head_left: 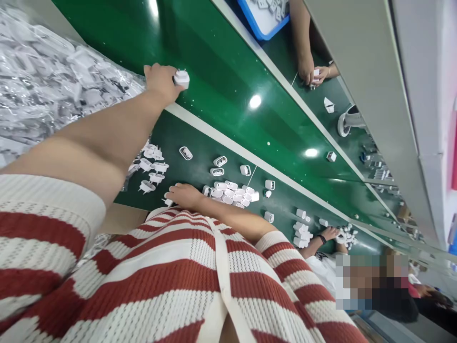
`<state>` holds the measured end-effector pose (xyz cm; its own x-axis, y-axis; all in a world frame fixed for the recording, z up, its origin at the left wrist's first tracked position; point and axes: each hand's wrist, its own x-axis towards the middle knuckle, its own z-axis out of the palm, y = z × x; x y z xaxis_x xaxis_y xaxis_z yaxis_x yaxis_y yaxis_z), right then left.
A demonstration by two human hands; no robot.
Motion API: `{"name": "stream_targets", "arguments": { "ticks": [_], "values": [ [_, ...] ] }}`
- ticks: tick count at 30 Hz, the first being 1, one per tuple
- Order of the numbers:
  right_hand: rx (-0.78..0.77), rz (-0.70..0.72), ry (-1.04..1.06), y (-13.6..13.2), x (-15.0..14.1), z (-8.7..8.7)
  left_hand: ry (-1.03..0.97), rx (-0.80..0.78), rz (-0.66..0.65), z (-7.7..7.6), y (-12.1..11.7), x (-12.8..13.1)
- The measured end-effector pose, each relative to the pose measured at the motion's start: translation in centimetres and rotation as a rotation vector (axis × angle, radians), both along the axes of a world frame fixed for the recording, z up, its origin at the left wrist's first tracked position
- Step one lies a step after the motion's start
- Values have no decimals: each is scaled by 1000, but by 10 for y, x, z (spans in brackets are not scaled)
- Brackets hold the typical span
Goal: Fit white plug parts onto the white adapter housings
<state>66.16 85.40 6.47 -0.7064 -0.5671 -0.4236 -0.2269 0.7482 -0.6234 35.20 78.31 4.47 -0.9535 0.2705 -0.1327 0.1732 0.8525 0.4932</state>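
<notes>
My left hand [161,80] reaches out over the edge of the glossy green conveyor belt [228,81], its fingers closed round a white plug adapter [182,77]. My right hand [183,194] rests close to my body on the dark green work table [200,138], fingers curled together, with a small white part [166,202] showing at the fingertips. Just right of that hand lies a cluster of several white adapter shells [232,193]. Several white pronged pieces [153,166] lie to its left.
A clear plastic bag of white parts [43,81] fills the upper left. Across the belt, another person's hands [312,71] hold a small white piece near a blue tray [262,21]. A co-worker's hand with a black wristband [327,234] works beside me at another pile.
</notes>
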Motion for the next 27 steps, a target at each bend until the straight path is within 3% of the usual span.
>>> {"name": "stream_targets", "arguments": {
  "ticks": [4, 7, 9, 11, 14, 17, 23, 27],
  "values": [
    [-59, -62, -30, 17, 4, -3, 95, 72, -20, 28, -24, 37],
    [-226, -430, -113, 40, 8, -6, -7, 97, -104, 41, -46, 93],
    [-441, -784, -233, 58, 6, -6, -111, 86, -160, 38, -53, 134],
    [-662, -1040, -353, 75, 1, -4, -175, 69, -201, 29, -50, 172],
    [-898, -1220, -453, 92, -10, 5, -191, 40, -164, 11, -29, 210],
    [-1025, -1267, -487, 101, -18, 13, -159, 36, -137, 0, -9, 216],
    [-1014, -1399, -401, 103, -23, 9, -68, 97, -523, -9, -15, 187],
    [-810, -1408, -351, 100, -32, 0, -90, 145, -352, -14, -24, 187]
  ]
}}
